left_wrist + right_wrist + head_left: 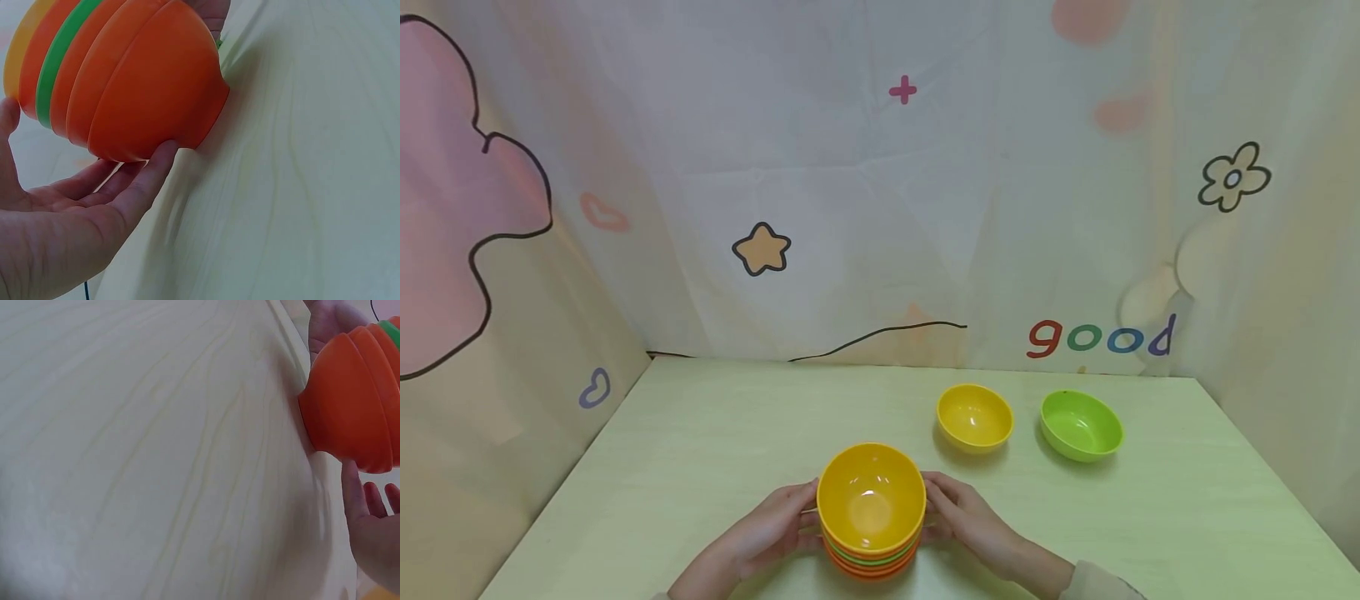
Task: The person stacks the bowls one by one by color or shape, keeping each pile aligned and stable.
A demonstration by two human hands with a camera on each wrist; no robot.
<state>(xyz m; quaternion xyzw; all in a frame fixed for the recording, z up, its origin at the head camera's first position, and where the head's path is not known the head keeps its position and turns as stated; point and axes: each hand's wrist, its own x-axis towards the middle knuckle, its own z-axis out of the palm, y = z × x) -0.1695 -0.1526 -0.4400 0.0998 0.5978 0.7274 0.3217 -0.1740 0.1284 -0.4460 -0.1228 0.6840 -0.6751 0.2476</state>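
Note:
A stack of several nested bowls stands upright near the table's front edge, between both hands. Its top is a yellow bowl (871,500); below come orange ones and a green bowl (57,62), and the lowest is an orange bowl (162,81). My left hand (775,525) holds the stack's left side, thumb by the yellow rim and fingers along the lower orange bowls. From the right side my right hand (973,521) holds it, with fingertips against the orange wall in the right wrist view. The bottom bowl's foot is at the tabletop; whether it touches I cannot tell.
Behind the stack to the right, a single yellow bowl (974,419) sits upright on the pale table (737,425). Further right is a light green bowl (1081,426). A printed curtain (865,208) hangs along the back and sides of the table.

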